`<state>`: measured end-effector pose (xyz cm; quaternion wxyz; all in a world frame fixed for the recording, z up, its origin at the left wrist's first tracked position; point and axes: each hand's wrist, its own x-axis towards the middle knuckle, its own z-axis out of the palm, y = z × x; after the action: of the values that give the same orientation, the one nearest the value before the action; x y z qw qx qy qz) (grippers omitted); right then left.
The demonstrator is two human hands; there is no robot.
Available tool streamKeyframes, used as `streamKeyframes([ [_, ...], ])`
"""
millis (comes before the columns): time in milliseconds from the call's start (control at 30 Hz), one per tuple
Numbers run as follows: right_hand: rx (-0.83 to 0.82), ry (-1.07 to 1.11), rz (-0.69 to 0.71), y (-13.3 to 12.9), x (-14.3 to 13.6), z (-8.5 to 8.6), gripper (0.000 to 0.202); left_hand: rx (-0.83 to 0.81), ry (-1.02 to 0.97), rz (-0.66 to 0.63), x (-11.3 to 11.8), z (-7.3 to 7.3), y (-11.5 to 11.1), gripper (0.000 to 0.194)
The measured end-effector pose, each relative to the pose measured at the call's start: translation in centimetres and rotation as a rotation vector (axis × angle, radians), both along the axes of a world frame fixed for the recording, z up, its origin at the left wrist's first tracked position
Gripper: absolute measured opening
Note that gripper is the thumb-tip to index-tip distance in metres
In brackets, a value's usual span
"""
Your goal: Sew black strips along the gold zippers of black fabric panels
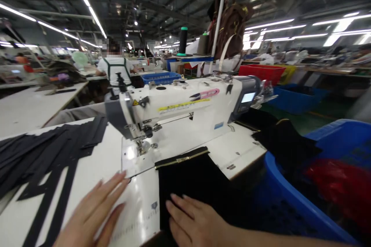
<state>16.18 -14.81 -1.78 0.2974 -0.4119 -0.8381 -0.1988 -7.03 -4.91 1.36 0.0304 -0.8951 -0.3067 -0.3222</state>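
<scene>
My right hand lies flat, fingers outstretched, on a black fabric piece. A gold-toothed zipper runs along that piece's far edge, and its near part hangs over the table's front edge. My left hand is spread over the white table, holding nothing, its fingertips close to the edge of the machine bed. Beyond both hands stands a white sewing machine. Its needle and presser foot are ahead of my left fingertips, and the fabric lies apart from them.
Black fabric strips are heaped on the left. At the right, a blue plastic basket holds a red bag, with black fabric draped at its far side. Thread cones stand behind the machine. Further off, a person sits facing away.
</scene>
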Motion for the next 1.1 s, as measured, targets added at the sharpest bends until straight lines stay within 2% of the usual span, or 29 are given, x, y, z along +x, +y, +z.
streamKeyframes([
  [67,-0.022,0.039,0.094,-0.1,-2.5,-0.1,0.024,-0.014,0.080,-0.075,1.5,0.2,-0.4,0.040],
  [133,-0.122,0.087,0.138,0.4,-2.5,1.0,0.027,-0.084,0.107,-0.090,3.2,0.1,0.2,0.034],
  [167,-0.184,0.116,0.124,1.0,-1.7,1.8,0.026,-0.133,0.116,-0.096,3.8,-0.1,0.6,0.028],
  [267,-0.376,0.192,-0.057,3.5,2.4,3.5,0.019,-0.225,0.117,-0.104,4.8,-0.2,1.7,0.018],
  [400,-0.574,0.290,-0.146,6.4,6.6,3.1,0.010,-0.278,0.097,-0.115,5.3,0.3,2.2,0.013],
  [467,-0.611,0.321,-0.142,7.0,7.1,2.4,0.010,-0.327,0.111,-0.120,6.0,0.5,2.4,0.009],
  [600,-0.554,0.288,-0.118,6.9,6.5,1.6,0.007,-0.384,0.125,-0.145,7.6,0.2,3.1,0.009],
  [733,-0.567,0.271,-0.131,6.2,6.0,2.4,0.006,-0.381,0.113,-0.184,7.9,0.4,3.4,0.011],
  [833,-0.583,0.279,-0.075,4.9,5.6,5.2,0.013,-0.483,0.074,-0.209,7.3,2.7,2.9,0.012],
  [967,-0.661,0.354,-0.018,3.5,5.4,9.9,0.016,-0.781,0.074,-0.140,6.1,7.9,1.8,0.017],
  [1033,-0.732,0.311,-0.048,3.9,5.5,11.5,0.017,-0.789,0.127,-0.105,5.8,9.9,1.6,0.016],
  [1100,-0.826,0.271,-0.099,4.7,5.6,12.8,0.016,-0.752,0.169,-0.103,5.8,11.0,1.6,0.011],
])
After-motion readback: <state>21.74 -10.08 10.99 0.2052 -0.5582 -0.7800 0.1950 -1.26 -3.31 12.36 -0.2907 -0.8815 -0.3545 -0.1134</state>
